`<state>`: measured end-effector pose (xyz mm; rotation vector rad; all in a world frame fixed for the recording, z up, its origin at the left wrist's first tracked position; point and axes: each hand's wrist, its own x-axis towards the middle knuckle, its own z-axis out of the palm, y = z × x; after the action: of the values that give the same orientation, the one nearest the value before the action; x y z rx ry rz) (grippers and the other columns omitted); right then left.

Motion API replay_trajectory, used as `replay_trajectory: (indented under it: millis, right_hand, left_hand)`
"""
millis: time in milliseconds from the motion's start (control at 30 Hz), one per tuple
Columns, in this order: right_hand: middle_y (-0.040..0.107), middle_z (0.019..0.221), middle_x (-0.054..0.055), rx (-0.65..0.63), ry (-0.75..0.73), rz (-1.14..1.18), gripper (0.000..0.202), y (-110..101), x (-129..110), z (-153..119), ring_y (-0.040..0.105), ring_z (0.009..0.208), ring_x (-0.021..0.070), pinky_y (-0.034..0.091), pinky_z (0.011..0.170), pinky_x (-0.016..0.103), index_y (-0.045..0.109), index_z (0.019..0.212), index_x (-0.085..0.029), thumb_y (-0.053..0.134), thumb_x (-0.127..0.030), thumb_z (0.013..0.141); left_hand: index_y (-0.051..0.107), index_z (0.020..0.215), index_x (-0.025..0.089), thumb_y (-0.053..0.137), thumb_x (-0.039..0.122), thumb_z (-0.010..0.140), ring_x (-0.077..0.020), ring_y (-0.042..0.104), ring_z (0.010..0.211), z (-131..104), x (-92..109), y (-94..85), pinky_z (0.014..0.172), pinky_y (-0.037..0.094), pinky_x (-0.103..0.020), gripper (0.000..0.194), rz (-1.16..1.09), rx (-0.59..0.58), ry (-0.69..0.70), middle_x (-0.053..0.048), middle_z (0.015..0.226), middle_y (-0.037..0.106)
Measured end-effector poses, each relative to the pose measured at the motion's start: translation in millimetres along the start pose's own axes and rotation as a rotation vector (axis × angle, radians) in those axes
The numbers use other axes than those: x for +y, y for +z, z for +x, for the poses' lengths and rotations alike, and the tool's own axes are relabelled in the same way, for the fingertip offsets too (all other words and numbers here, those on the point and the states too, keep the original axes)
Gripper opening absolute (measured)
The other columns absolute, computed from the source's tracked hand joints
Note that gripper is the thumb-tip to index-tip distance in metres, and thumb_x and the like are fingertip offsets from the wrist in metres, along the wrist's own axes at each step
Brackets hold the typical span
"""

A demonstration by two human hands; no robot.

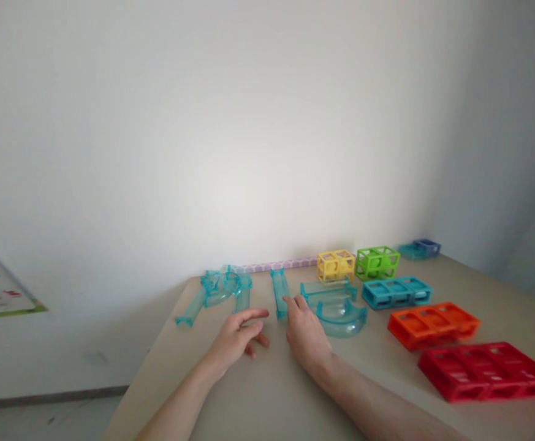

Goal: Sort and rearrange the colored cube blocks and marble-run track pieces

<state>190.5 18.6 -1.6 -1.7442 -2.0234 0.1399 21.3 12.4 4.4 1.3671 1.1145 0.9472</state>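
Observation:
My left hand [239,340] hovers over the table's near-middle with its fingers apart and nothing in it. My right hand [304,331] is closed at the right edge of a straight translucent teal track piece [280,291], its fingertips on the piece near the close end; part of the grip is hidden. Just beyond that hand lie another straight teal track piece [325,294] and a curved teal track piece [342,324]. Several joined teal track parts [223,285] rest left of the straight piece, beyond my left hand.
On the right stand a yellow frame block [336,266], a green one [377,263], a blue one [396,292], an orange one [434,324] and a red one [488,370]. A dark blue block [427,247] sits at the far corner. The wall [258,135] borders the table's back.

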Motion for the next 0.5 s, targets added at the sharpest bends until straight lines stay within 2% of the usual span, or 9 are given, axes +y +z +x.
replay_trajectory:
  millis: [67, 100, 200, 300, 367, 500]
  right_hand:
    - [0.057, 0.111, 0.014, -0.003, 0.002, -0.009, 0.055, -1, 0, 0, 0.062, 0.095, 0.0194, 0.046, 0.08, 0.027, 0.053, 0.119, -0.013, 0.032, 0.011, 0.074]
    - [0.057, 0.111, 0.014, -0.003, 0.003, -0.012, 0.056, -1, 0, 0, 0.063, 0.094, 0.0194, 0.046, 0.079, 0.027, 0.053, 0.119, -0.013, 0.032, 0.012, 0.074]
    - [0.056, 0.11, 0.014, -0.003, 0.012, -0.021, 0.057, -2, -2, -1, 0.064, 0.09, 0.0193, 0.048, 0.076, 0.027, 0.053, 0.118, -0.013, 0.031, 0.012, 0.072]
    - [0.052, 0.118, 0.016, 0.02, 0.022, -0.033, 0.057, -3, -4, -4, 0.066, 0.083, 0.0199, 0.049, 0.069, 0.029, 0.051, 0.122, -0.014, 0.033, 0.01, 0.073]
    - [0.046, 0.126, 0.019, 0.051, 0.017, -0.038, 0.055, -4, -7, -6, 0.067, 0.08, 0.0206, 0.049, 0.064, 0.029, 0.049, 0.125, -0.015, 0.036, 0.006, 0.075]
    - [0.036, 0.135, 0.02, 0.124, -0.035, -0.017, 0.049, -6, -11, -10, 0.066, 0.081, 0.0207, 0.05, 0.061, 0.028, 0.047, 0.127, -0.017, 0.042, -0.004, 0.08]
  left_hand:
    - [0.065, 0.109, 0.015, 0.066, 0.036, 0.072, -0.0155, 0.066, 0.064, 3, -3, -2.5, 0.037, 0.042, -0.018, 0.042, -0.027, 0.089, 0.017, -0.016, 0.116, 0.063]
    - [0.065, 0.107, 0.015, 0.065, 0.035, 0.072, -0.0139, 0.065, 0.06, 5, -5, -4.6, 0.035, 0.041, -0.018, 0.041, -0.034, 0.152, 0.03, -0.015, 0.116, 0.062]
    - [0.066, 0.102, 0.015, 0.065, 0.033, 0.07, -0.0095, 0.058, 0.049, 12, -10, -14.4, 0.032, 0.038, -0.018, 0.036, -0.047, 0.365, 0.093, -0.01, 0.1, 0.064]
    - [0.066, 0.104, 0.018, 0.066, 0.031, 0.07, -0.0068, 0.054, 0.046, 19, -15, -25.7, 0.033, 0.037, -0.017, 0.037, -0.057, 0.518, 0.147, -0.007, 0.098, 0.062]
    - [0.062, 0.115, 0.021, 0.065, 0.028, 0.071, -0.0063, 0.055, 0.047, 24, -17, -31.1, 0.034, 0.038, -0.017, 0.045, -0.048, 0.551, 0.135, -0.009, 0.106, 0.06]
    - [0.053, 0.13, 0.028, 0.065, 0.026, 0.073, -0.0034, 0.052, 0.045, 30, -19, -35.1, 0.032, 0.032, -0.014, 0.058, 0.007, 0.49, 0.107, -0.014, 0.129, 0.053]
